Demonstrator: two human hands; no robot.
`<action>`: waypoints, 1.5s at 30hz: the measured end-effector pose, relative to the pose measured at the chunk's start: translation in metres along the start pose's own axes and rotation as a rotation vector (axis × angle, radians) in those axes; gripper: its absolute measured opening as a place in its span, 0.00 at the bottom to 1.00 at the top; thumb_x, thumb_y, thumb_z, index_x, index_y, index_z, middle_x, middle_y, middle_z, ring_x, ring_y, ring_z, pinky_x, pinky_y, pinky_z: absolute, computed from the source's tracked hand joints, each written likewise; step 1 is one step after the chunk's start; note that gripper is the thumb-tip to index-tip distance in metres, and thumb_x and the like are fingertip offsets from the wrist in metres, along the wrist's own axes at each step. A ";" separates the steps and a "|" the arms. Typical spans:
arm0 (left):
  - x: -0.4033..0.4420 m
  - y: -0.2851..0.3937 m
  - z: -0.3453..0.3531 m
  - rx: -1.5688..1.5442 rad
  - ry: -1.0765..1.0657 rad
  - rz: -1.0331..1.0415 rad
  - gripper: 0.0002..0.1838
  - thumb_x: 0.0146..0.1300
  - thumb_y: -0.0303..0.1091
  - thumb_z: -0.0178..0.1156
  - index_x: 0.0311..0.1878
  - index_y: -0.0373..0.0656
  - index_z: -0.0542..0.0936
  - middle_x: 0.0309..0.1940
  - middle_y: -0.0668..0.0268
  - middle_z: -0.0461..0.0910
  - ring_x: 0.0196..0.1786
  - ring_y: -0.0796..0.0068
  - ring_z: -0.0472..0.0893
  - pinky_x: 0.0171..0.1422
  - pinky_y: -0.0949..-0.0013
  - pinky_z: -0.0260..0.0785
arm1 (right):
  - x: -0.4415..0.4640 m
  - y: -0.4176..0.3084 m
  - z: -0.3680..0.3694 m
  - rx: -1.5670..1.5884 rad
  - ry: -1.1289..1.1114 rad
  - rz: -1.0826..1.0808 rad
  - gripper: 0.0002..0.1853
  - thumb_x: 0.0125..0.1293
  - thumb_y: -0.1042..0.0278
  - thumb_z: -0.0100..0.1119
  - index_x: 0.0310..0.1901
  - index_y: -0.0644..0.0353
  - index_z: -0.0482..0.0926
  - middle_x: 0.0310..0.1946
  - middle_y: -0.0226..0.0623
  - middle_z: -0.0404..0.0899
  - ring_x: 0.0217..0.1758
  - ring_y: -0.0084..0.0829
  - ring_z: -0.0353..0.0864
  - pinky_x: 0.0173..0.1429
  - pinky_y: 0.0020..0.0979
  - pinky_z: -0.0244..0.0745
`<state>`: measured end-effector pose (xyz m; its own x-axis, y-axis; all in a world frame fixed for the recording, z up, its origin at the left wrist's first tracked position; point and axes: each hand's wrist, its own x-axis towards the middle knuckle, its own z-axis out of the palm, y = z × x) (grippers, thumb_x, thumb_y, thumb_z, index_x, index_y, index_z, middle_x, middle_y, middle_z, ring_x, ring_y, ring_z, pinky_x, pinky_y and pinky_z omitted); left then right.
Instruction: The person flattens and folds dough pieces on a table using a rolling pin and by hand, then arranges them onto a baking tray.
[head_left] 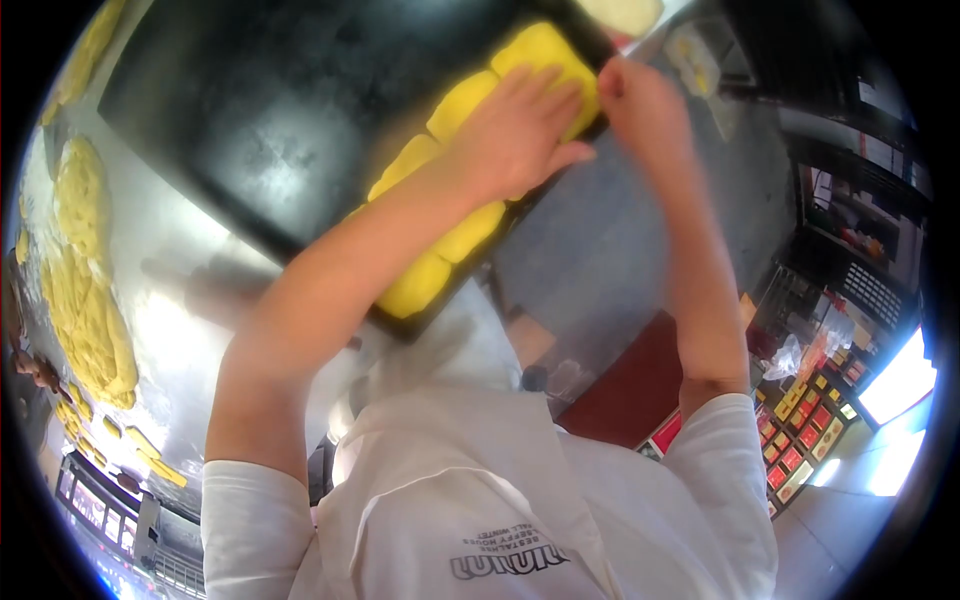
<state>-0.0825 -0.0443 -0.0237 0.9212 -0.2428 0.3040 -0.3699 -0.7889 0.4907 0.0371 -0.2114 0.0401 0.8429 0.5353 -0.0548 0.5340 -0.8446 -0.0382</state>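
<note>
Although packed close together, yellow dough pieces [465, 100]: laid along one long side of the black tray, edges touching or nearly so; part of the run hidden beneath the left forearm [335, 260] — full count impossible to tell.
Black tray [270, 140]: dark, faintly glossy, set slantwise, one corner close to the white apron [430, 500]; support underneath largely out of sight.
Left hand [520, 125]: palm down over the dough near the far end, fingers extended, thumb out to the side; clamped on nothing.
Right hand [635, 95]: fingers curled, just beside the tray's end; contact with the rim, or any grip on it, impossible to tell through the blur.
Hands, together or apart: apart, near one another.
Steel bench [185, 345]: floured in places, with a large dough mass [85, 310] and small dough strips [155, 460] well to the left.
Hazards, as judged: denting or lopsided pieces, from uneven palm pressure; neighbours fusing, from tight packing; tearing, from tacky dough clinging to fingers; tray tipping or sliding — from weight gathered along one side, if poorly supported below.
</note>
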 end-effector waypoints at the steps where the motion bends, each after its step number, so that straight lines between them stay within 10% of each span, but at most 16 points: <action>1: 0.000 0.000 0.000 0.004 0.002 0.003 0.35 0.82 0.59 0.46 0.75 0.38 0.73 0.76 0.59 0.71 0.82 0.55 0.62 0.88 0.51 0.48 | 0.000 -0.002 -0.004 -0.037 -0.006 -0.040 0.03 0.68 0.66 0.59 0.41 0.50 0.80 0.39 0.42 0.88 0.44 0.52 0.88 0.46 0.51 0.82; 36: 0.017 0.005 0.007 -0.001 -0.017 0.026 0.28 0.69 0.30 0.61 0.72 0.43 0.75 0.74 0.64 0.73 0.80 0.56 0.66 0.86 0.48 0.52 | -0.006 0.013 -0.015 -0.194 0.142 -0.249 0.03 0.60 0.72 0.63 0.35 0.53 0.83 0.41 0.36 0.84 0.41 0.44 0.88 0.45 0.45 0.83; 45: 0.018 0.006 0.005 -0.014 -0.034 0.008 0.32 0.65 0.26 0.60 0.74 0.41 0.74 0.76 0.63 0.72 0.81 0.57 0.65 0.87 0.49 0.50 | -0.026 -0.006 -0.013 -0.236 0.039 -0.251 0.03 0.60 0.72 0.63 0.35 0.57 0.85 0.48 0.40 0.81 0.55 0.44 0.82 0.50 0.43 0.82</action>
<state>-0.0677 -0.0556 -0.0195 0.9217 -0.2685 0.2801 -0.3788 -0.7790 0.4998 0.0125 -0.2202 0.0543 0.6826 0.7300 -0.0347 0.7220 -0.6662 0.1866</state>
